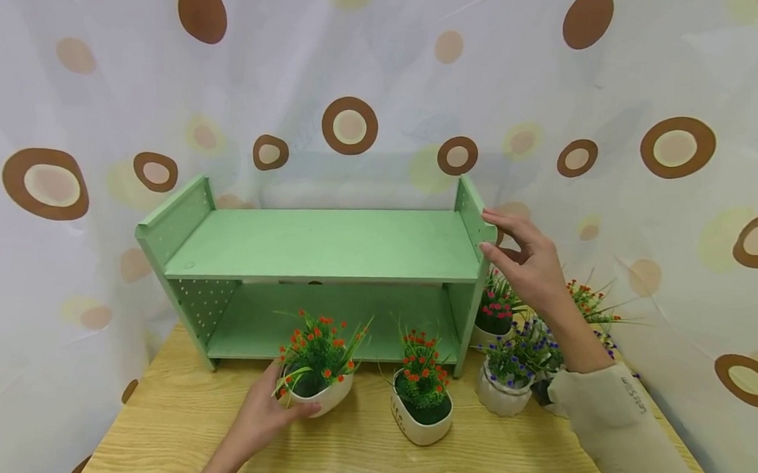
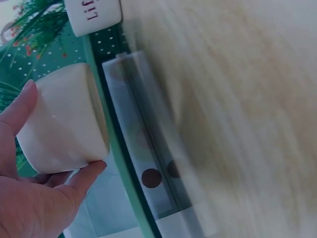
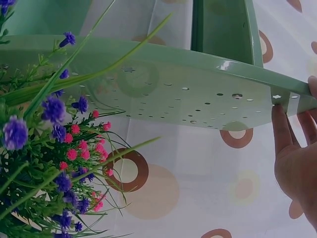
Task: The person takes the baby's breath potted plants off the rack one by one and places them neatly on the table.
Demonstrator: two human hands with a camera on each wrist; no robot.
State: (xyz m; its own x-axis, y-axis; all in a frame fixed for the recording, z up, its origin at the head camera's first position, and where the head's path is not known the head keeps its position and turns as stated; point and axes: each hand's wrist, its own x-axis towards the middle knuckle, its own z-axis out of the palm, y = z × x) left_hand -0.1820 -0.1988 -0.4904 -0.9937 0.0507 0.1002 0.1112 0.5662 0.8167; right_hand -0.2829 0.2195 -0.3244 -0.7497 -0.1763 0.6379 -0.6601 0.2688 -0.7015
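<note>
My left hand holds a white pot with a green artificial plant bearing orange-red flowers, just in front of the lower level of a green two-tier shelf. In the left wrist view, thumb and fingers spread round the sides of the pot, whose underside shows above the table. My right hand pinches the top front corner of the shelf's right side panel. From the right wrist view, fingers of this hand lie against the panel's perforated outer face.
A second white pot with orange-red flowers stands on the wooden table before the shelf. Right of the shelf stand several more potted plants, among them a white pot with blue-purple flowers. A patterned curtain hangs behind.
</note>
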